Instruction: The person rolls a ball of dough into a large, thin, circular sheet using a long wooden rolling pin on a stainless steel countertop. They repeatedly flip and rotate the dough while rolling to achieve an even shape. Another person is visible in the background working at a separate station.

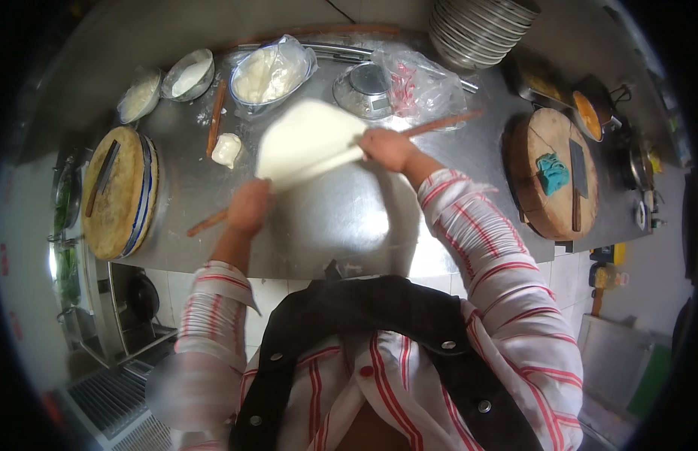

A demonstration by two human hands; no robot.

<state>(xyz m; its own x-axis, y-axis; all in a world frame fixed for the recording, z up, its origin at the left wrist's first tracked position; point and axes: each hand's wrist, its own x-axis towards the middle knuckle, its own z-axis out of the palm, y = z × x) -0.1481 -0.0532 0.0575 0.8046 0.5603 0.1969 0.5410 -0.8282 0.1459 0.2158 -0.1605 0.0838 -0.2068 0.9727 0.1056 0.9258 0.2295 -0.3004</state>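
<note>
A wide, pale sheet of dough [308,135] lies on the steel worktop [319,218], its near edge rolled over a long, thin wooden rolling pin [443,123]. The pin slants from lower left to upper right. Near its left end, my left hand [250,204] is closed round the pin at the dough's left edge. My right hand [389,149] grips it farther up, beside the dough's right edge. Both ends of the pin stick out past my hands. A small lump of dough [227,150] sits left of the sheet, apart from it.
Beyond the sheet are a bagged bowl of dough [266,75], a kitchen scale [364,89] and a plastic bag [428,83]. Round chopping boards with cleavers flank the worktop, left [116,203] and right [541,161]; the right one bears a teal cloth [552,174]. Stacked bowls [481,34] stand behind.
</note>
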